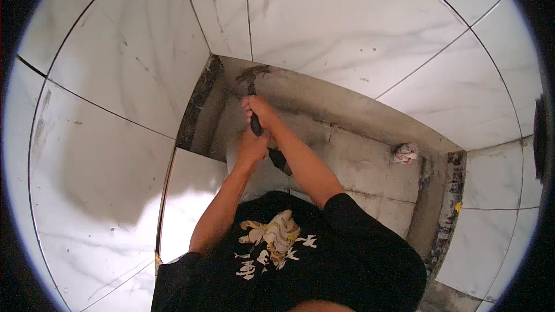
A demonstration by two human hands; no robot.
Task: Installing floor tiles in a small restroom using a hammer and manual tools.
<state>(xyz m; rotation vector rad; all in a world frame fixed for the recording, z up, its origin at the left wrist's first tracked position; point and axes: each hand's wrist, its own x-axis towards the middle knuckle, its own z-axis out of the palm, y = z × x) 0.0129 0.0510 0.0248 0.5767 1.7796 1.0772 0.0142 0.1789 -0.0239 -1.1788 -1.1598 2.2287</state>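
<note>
My right hand (260, 110) is wrapped round the dark handle of a hammer (251, 84), whose head is raised toward the back edge of the bare grey recess where it meets the white marbled wall tiles (306, 17). Just below it, my left hand (253, 145) is closed around the lower part of the same handle. A dark flat object (280, 162) lies partly hidden under my right forearm; I cannot make out what it is.
Tiled walls rise on the left (104, 156) and right (491, 179) of the recessed floor (370, 173). A crumpled whitish rag or paper (404, 153) lies at the back right. A dark, rough strip (196, 104) runs along the recess's left side.
</note>
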